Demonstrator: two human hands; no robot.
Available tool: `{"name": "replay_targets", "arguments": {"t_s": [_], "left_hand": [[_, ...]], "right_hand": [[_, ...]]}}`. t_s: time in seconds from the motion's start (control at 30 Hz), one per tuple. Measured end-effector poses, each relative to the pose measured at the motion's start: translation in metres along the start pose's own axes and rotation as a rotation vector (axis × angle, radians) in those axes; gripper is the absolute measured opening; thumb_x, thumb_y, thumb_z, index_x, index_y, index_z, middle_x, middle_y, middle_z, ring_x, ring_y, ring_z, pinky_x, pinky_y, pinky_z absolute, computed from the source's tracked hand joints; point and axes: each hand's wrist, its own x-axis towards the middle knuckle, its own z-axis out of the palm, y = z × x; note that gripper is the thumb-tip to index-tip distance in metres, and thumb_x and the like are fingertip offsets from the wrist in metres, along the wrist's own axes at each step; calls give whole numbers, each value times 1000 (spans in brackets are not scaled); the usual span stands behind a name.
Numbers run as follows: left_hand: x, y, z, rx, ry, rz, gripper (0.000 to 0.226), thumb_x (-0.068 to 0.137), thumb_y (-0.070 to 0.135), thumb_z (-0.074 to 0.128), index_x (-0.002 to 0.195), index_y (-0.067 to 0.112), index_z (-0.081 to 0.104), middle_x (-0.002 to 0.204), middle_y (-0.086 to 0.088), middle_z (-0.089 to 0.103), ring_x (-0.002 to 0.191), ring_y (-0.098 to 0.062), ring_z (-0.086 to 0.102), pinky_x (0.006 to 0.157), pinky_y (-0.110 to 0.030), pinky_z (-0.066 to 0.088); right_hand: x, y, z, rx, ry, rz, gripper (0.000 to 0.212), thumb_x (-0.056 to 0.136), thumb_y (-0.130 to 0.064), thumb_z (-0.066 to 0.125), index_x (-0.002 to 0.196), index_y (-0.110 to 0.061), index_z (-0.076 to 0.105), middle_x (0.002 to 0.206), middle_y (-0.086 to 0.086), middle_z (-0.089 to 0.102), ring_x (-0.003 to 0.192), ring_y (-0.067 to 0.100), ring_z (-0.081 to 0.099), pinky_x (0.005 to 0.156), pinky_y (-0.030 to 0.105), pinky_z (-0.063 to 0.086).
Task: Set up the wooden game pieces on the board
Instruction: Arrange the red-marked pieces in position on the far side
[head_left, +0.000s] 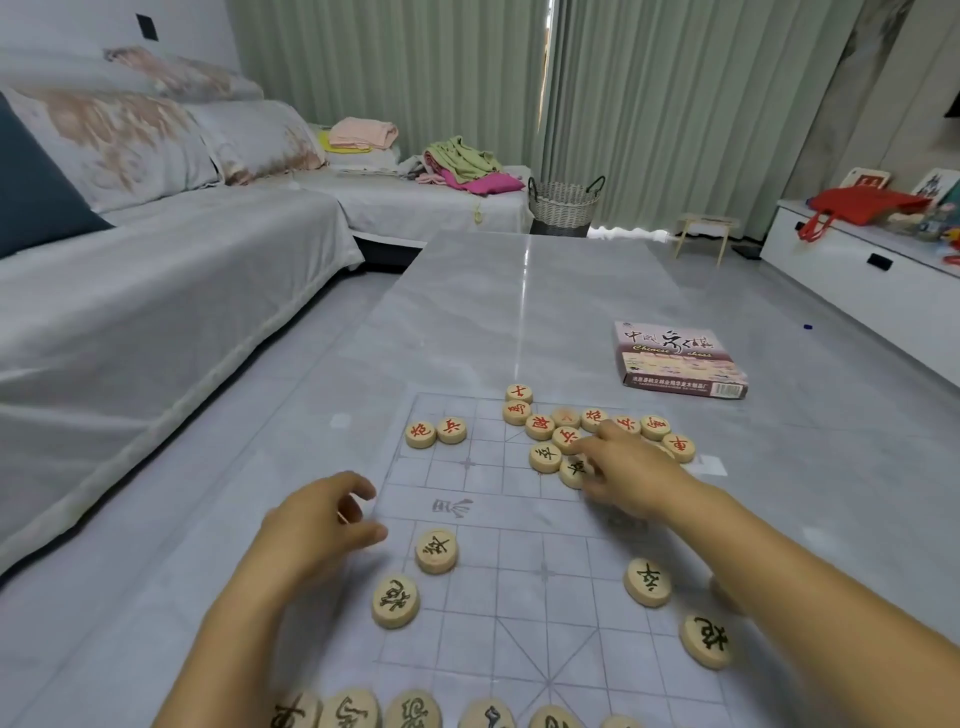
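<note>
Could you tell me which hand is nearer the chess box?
Right. The right hand is among the red pieces, short of the box; the left hand is at the left edge of the board, farther away.

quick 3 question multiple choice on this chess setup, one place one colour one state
1. Relative to the board, the game box lies: A on its middle; B beyond it, to the right; C to its left.
2. The characters on the pieces by the right hand are: A black; B green; C red.
3. The game box is: A lying flat; B standing on end; C opened out.

Answers: B, it sits past the board's far right corner; C, red marks show on the pieces beside the hand; A, its printed top faces up.
</note>
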Motion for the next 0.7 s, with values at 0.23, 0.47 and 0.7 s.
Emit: {"name": "replay_targets", "arguments": {"t_s": [0.23, 0.47, 0.7], "left_hand": [[-4, 20, 19, 64, -198, 180, 38, 80, 21, 67, 113, 35, 56, 101, 10, 53, 97, -10, 54, 93, -27, 44], [-9, 40, 40, 295, -172, 231, 40, 81, 36, 64, 119, 31, 53, 104, 6, 44, 102, -19, 48, 90, -27, 31], [-8, 34, 32, 230, -269, 201, 51, 75, 34, 72, 121, 36, 50, 99, 8, 48, 103, -17, 52, 98, -30, 35]], "right_hand": [[-1, -10, -2, -105, -71, 70, 31, 89, -29, 50, 116, -14, 53, 134, 9, 40, 103, 26, 50, 75, 32, 40], [-38, -43, 3, -114, -157, 18, 48, 77, -63, 53, 93, -19, 51, 95, -1, 54, 83, 18, 52, 61, 30, 36], [-49, -50, 2, 52, -242, -118, 49, 85, -32, 60, 130, -28, 41, 121, 1, 47, 105, 22, 52, 83, 34, 44]]}}
